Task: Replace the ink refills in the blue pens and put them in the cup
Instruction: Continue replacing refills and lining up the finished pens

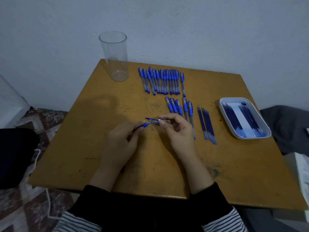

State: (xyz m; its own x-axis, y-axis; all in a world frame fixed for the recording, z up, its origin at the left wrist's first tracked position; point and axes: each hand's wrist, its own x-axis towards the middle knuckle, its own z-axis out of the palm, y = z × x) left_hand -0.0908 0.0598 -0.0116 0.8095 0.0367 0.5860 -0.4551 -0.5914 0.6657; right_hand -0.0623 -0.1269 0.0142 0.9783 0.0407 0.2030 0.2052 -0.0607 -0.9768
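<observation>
Table (pixel 100 148): flat wood, ochre, scuffed and ink-stained. Cup (pixel 115 54): one tall, clear plastic cylinder, upright at the far left corner. Tray (pixel 252 137): one white rounded rectangle at the right edge, containing two bundles of dark blue refills (pixel 234 118).

Far row of pens (pixel 160 81): well over a dozen, overlapping, so the exact count cannot be told. Each has a blue cap and a translucent barrel. Nearer group of pens (pixel 179 108): six. Loose refills (pixel 206 124): about five thin rods, lying between that group and the tray.

Pen in work (pixel 145 125): above the table centre, between both hands. Left hand (pixel 122 141): fingers curled, gripping the pen near its blue grip sleeve. Right hand (pixel 177 131): thumb and forefinger pinching its small metallic end, other fingers loosely bent.
</observation>
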